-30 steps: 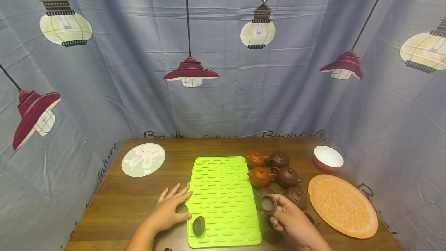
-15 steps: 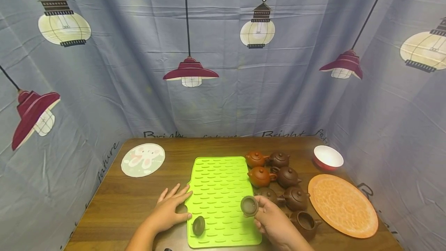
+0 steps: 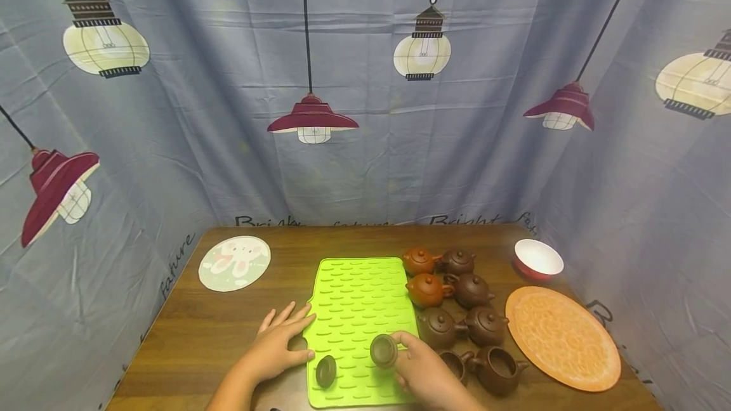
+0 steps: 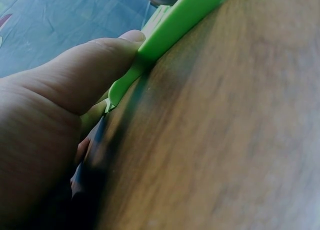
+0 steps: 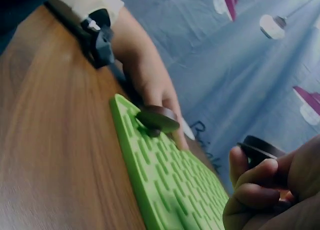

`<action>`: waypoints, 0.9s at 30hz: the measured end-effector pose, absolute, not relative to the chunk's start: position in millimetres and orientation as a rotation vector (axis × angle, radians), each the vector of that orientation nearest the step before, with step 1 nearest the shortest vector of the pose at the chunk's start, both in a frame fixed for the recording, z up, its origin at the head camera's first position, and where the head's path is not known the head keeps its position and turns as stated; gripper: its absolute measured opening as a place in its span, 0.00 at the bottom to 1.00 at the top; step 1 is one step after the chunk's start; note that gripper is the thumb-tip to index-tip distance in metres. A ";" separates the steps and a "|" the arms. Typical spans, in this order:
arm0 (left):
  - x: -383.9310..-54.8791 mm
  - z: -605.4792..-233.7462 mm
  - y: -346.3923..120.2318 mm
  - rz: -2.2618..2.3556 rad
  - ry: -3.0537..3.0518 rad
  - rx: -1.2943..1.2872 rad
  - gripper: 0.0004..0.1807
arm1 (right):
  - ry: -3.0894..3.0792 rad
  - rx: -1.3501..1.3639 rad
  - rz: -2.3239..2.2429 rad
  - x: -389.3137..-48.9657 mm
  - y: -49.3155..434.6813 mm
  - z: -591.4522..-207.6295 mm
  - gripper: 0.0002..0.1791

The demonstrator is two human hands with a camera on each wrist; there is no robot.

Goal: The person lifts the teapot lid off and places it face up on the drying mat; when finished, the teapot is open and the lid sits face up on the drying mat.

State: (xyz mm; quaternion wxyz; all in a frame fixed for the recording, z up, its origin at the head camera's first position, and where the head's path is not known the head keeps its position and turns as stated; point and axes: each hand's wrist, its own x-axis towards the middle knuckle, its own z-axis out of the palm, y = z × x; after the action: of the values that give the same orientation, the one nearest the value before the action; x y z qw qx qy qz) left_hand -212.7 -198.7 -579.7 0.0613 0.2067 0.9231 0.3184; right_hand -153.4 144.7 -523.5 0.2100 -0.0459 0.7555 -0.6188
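Observation:
My right hand [image 3: 424, 370] pinches a dark brown teapot lid [image 3: 384, 351] over the lower part of a lime green ridged mat [image 3: 358, 300]. In the right wrist view, the held lid [image 5: 260, 146] sits between thumb and curled fingers. Another brown lid [image 3: 326, 371] lies knob down and tilted near the mat's lower left corner. My left hand [image 3: 276, 344] rests at the mat's left edge with fingers spread, its thumb touching the rim. Right of the mat stand two lidless brown teapots [image 3: 498, 370], one partly hidden by my right hand.
Beyond them are lidded teapots, two orange-brown [image 3: 427, 289] and several dark brown [image 3: 485, 325]. A round orange placemat [image 3: 562, 338] and a red-and-white bowl [image 3: 539, 257] are at the right. A bunny-patterned round mat [image 3: 235, 263] lies at the back left.
My right hand has carried the lid leftward from above the teapots to over the green mat. The lidless teapots have come into view behind it. My left hand has stayed put.

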 end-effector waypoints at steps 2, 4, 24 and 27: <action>-211.9 -580.7 -199.3 0.958 2.793 0.623 0.44 | 2.123 -0.110 -1.698 -151.5 138.6 -527.0 0.13; -211.7 -581.4 -199.5 0.951 2.798 0.624 0.44 | 2.122 -0.080 -1.693 -149.6 132.9 -531.6 0.15; -212.8 -580.6 -200.2 0.940 2.804 0.616 0.44 | 2.215 0.062 -1.637 -139.0 113.8 -545.4 0.12; -213.0 -580.7 -199.7 0.938 2.808 0.621 0.44 | 2.220 0.062 -1.627 -139.1 114.4 -545.9 0.15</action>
State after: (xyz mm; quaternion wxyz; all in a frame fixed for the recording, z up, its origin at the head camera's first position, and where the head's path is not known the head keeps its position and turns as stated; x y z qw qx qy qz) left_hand -213.0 -199.7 -580.7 0.0583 0.2051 0.9267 0.3095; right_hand -139.1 114.4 -545.9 0.1930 0.0220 0.7913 -0.5798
